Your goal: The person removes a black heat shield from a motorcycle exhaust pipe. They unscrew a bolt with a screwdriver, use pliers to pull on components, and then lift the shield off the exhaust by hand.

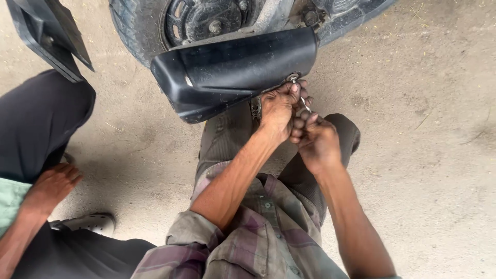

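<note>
A black plastic mudguard (pixel 232 70) hangs in front of a motorcycle wheel (pixel 155 23) at the top of the head view. A bolt (pixel 292 77) sits at the mudguard's lower right corner. My left hand (pixel 279 106) grips the mudguard's edge right below that bolt. My right hand (pixel 314 139) is closed around a thin metal tool (pixel 305 103) whose tip reaches up to the bolt. Both hands touch each other above my knees.
Another person crouches at the left, in dark trousers (pixel 36 119), with a hand (pixel 51 183) resting on the thigh and a sandal (pixel 88 222) on the ground. A second black panel (pixel 49 33) shows at top left. Dusty concrete floor (pixel 429 129) lies all around.
</note>
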